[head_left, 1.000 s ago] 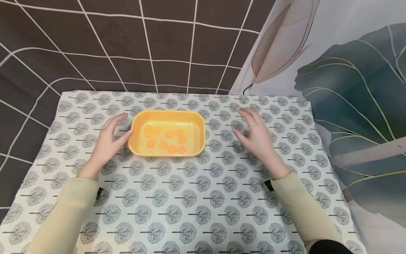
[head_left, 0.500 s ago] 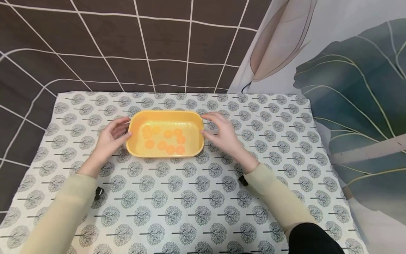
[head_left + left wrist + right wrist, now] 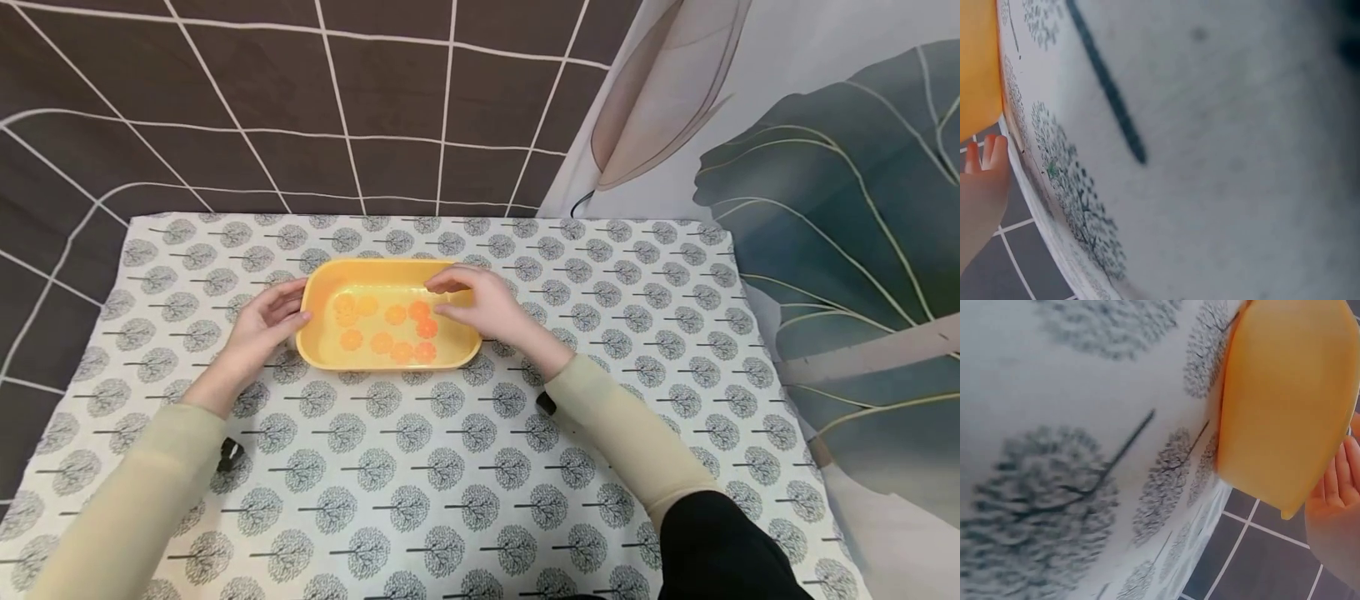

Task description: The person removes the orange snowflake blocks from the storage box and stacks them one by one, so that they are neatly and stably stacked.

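A yellow rectangular plastic basin (image 3: 390, 362) with rounded corners stands on the patterned cloth. Several small flat orange pieces (image 3: 426, 327), round with scalloped edges, lie on its shiny floor; their kind cannot be told. At the basin's left end is my left hand (image 3: 258, 329), thumb tip at the rim and loosely bent fingers against the outer wall. My right hand (image 3: 487, 307) reaches over the right rim, fingers and thumb apart above the orange pieces, with nothing visible between them. Both wrist views show the basin's outer wall (image 3: 1285, 394) and part of each hand.
A white cloth (image 3: 480, 475) printed with grey trees covers the table. Behind it hangs a dark brown curtain (image 3: 397, 92) with white grid lines. On the right is a pale curtain (image 3: 810, 250) with large leaf shapes.
My right hand has moved left from over the cloth, past the basin's right rim, to above its inside. My left hand's fingers have come in against the basin's left end. The basin has hardly moved.
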Motion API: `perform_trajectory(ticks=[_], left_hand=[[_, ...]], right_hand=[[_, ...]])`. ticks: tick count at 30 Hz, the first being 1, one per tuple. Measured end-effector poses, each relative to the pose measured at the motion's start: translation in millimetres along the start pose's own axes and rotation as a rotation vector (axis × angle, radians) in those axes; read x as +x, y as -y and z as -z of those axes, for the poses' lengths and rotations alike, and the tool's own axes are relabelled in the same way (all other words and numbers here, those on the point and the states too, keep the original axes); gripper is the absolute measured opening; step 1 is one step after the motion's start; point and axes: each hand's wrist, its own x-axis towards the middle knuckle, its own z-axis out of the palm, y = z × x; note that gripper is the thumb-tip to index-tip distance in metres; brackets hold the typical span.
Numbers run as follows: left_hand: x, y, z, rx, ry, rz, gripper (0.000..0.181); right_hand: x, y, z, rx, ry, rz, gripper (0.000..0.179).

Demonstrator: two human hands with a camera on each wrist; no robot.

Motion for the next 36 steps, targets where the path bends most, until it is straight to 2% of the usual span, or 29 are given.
perform_trajectory(ticks=[4,6,12,16,20,24,36], left_hand=[[0.8,2.3,2.8,-0.142,0.055,0.026,0.058],[1.2,3.7,4.4,-0.179,0.088,0.029,0.059],[1.4,9.8,9.6,-0.253,0.197,-0.025,0.067],[2.3,14.3,11.3,-0.312,0.241,-0.054,0.07],[3.7,16.9,11.0,-0.353,0.26,-0.047,0.072],[4.5,17.5,11.3,-0.344,0.26,-0.024,0.073],[5.5,19.2,11.7,-0.331,0.262,-0.011,0.073]], right_hand=[[14.2,1.0,-1.7,0.004,0.081,-0.014,0.034],[20.9,1.1,-2.4,0.003,0.124,-0.023,0.034],[39.9,-0.4,-4.3,-0.03,0.234,-0.025,0.032],[49.1,0.8,-4.8,-0.062,0.297,-0.031,0.032],[55.3,0.2,-7.3,-0.105,0.355,-0.054,0.032],[59.3,0.3,-10.8,-0.145,0.395,-0.058,0.032],[62.3,-1.4,-17.9,-0.324,0.419,0.023,0.036]])
